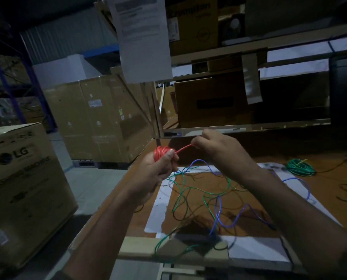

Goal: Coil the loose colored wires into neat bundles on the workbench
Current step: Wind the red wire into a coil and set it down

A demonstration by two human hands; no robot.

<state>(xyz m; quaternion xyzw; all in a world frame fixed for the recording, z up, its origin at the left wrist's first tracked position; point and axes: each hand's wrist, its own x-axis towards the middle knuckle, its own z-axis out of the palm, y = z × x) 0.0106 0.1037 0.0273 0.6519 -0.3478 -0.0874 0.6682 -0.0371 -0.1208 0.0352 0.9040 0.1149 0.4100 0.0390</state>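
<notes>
My left hand (158,168) grips a tight red wire coil (161,152) above the workbench's left edge. A short red strand (183,148) runs from the coil to my right hand (215,150), which pinches its end between curled fingers. Below my hands, a loose green wire (188,187) and a loose blue wire (218,209) lie tangled across the brown workbench (314,190). A finished green coil (299,167) with a yellow tip sits on the bench at the right.
White paper sheets (160,205) lie under the wires. A shelf with cardboard boxes (213,102) stands behind the bench. An LG carton (23,190) stands on the floor at the left. A printed sheet (142,37) hangs above.
</notes>
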